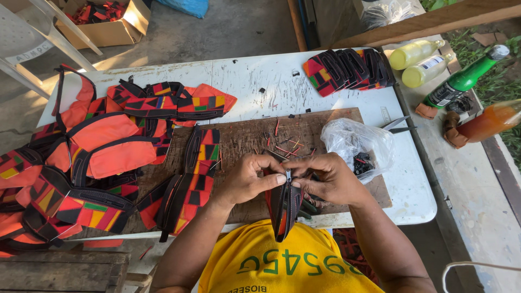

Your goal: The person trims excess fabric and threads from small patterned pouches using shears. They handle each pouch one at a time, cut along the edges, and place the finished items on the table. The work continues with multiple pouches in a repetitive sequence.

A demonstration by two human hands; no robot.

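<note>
A small pouch [284,209] of black and red patterned cloth is held upright between both hands, just above the near edge of the white table [255,81] and in front of the yellow shirt. The fingers of the left hand [247,179] are pressed together and pinch the top of the pouch at the metal zipper slider [288,176]. The fingers of the right hand [331,179] are also bent and closed on the same top end from the other side, so that the two thumbs almost meet.

A brown wooden board [244,138] is laid on the table under the hands. On its right end a clear plastic bag [355,144] is placed, open at the top, and small dark parts are seen inside it; what they are cannot be told. Scissors [399,125] lie just beside the bag.

A pile of orange and patterned cloth pieces [97,157] is spread on the left of the table. A row of finished pouches [347,68] is stood at the far edge. On the floor behind, a cardboard box [111,24] is filled with similar red and black cloth. On the right, two bottles with yellow liquid [415,59], a green bottle [461,81] and a bottle with orange liquid [491,119] are laid down.
</note>
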